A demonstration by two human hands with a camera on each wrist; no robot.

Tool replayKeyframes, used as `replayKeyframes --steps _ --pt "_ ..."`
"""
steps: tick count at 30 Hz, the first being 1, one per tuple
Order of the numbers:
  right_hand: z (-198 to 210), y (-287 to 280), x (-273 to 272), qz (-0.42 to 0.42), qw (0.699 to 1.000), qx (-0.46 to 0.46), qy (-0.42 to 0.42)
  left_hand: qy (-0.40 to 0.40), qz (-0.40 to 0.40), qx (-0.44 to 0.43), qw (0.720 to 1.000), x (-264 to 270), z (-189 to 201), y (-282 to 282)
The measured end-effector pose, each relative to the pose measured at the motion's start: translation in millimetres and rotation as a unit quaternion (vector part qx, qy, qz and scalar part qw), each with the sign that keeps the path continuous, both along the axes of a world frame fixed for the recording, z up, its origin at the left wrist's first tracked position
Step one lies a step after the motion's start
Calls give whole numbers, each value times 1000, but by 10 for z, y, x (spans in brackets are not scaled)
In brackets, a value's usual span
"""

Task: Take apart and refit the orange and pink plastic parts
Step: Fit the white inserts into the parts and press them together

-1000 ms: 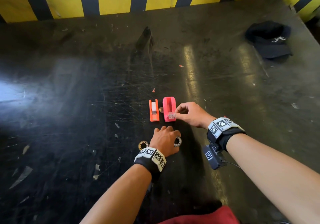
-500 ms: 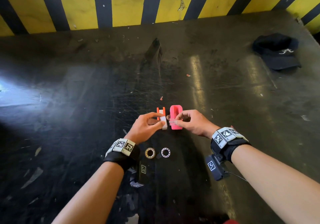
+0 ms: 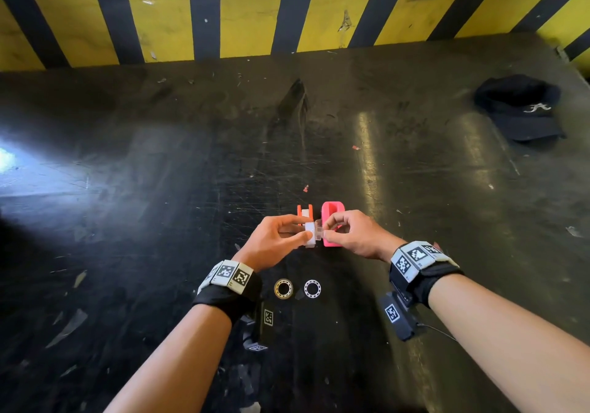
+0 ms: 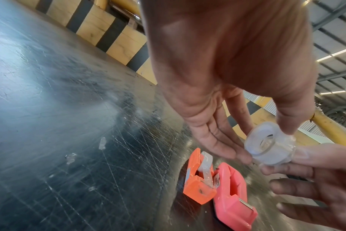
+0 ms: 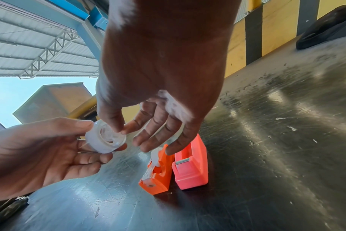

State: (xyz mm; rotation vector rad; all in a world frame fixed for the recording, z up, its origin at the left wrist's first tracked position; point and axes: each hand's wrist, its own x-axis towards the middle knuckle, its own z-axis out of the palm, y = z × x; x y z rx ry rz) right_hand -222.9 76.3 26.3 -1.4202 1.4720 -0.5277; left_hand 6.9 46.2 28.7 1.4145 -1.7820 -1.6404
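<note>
An orange tape dispenser point(image 3: 305, 212) with a white roll in it and an empty pink dispenser point(image 3: 332, 213) stand side by side on the black table point(image 3: 159, 221). They also show as the orange dispenser point(image 4: 199, 179) point(image 5: 158, 171) and the pink dispenser point(image 4: 233, 192) point(image 5: 192, 168). Above them my left hand point(image 3: 301, 237) point(image 4: 267, 140) grips a white tape roll point(image 3: 309, 232) point(image 4: 271, 146) point(image 5: 105, 139) between thumb and fingers. My right hand point(image 3: 324, 232) point(image 5: 121, 129) pinches a clear core point(image 3: 318, 230) at the roll's open side.
Two bearing rings point(image 3: 283, 288) point(image 3: 312, 288) lie on the table between my wrists. A black cap point(image 3: 520, 109) sits at the far right. A yellow and black striped wall point(image 3: 255, 13) runs along the far edge. Small scraps litter the surface.
My left hand left the table near the rings, rose with the white roll and met my right hand above the dispensers. My right hand came off the pink dispenser with the clear core.
</note>
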Motion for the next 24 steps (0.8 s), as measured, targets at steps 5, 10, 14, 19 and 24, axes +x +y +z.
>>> replayKeyframes --steps 5,10,14,19,24 --pt "45 3 9 16 1000 14 18 -9 -14 5 1000 -31 21 -6" --pt "52 -10 44 17 999 17 26 -8 -7 5 1000 -92 15 11" --pt "39 7 6 9 1000 18 19 -15 -2 8 1000 -88 11 6" --pt "29 18 3 9 1000 22 11 -13 -1 22 1000 -103 5 10" --pt "-23 14 -19 -13 1000 7 18 -9 -2 22 1000 -113 3 15"
